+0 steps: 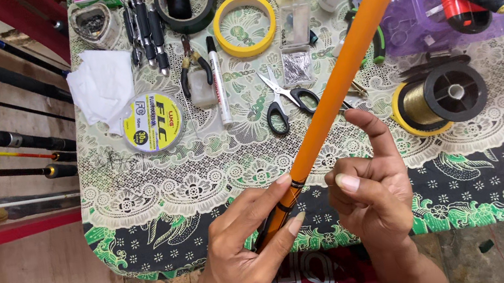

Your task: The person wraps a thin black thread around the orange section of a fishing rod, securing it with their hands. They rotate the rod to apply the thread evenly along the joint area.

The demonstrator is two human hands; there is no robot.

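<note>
**Orange rod held slantwise over a cluttered table**

The rod (346, 62) runs on a long diagonal, from low near the person's body up and away to the right, leaving the frame at the top edge. Its long axis tilts about halfway between upright and level in the view. It hangs above the table (143, 209), crossing over the scissors (286, 100) and a small clear packet (297, 66).

The rod is a smooth, plain bright orange tube, slightly wider toward the top of the view. At its lower end a dark band marks a change to a section wrapped in black and orange.

The left hand (241, 254) grasps the rod at that band, thumb and fingers pinched around it from the left side. The right hand (370, 190) sits just beside the rod on its right, loosely curled, index finger raised and close to the tube; I cannot tell whether it touches, and it holds nothing that shows.

On the lace-patterned cloth lie 2 tape rolls, 1 black (183, 0) and 1 yellow (244, 24), a flat yellow line spool (153, 122), a white marker (217, 77), pliers (195, 70), white tissue (103, 87) and a black spool of gold line (439, 95). Several dark rods (2, 140) lie to the left of the table.
</note>
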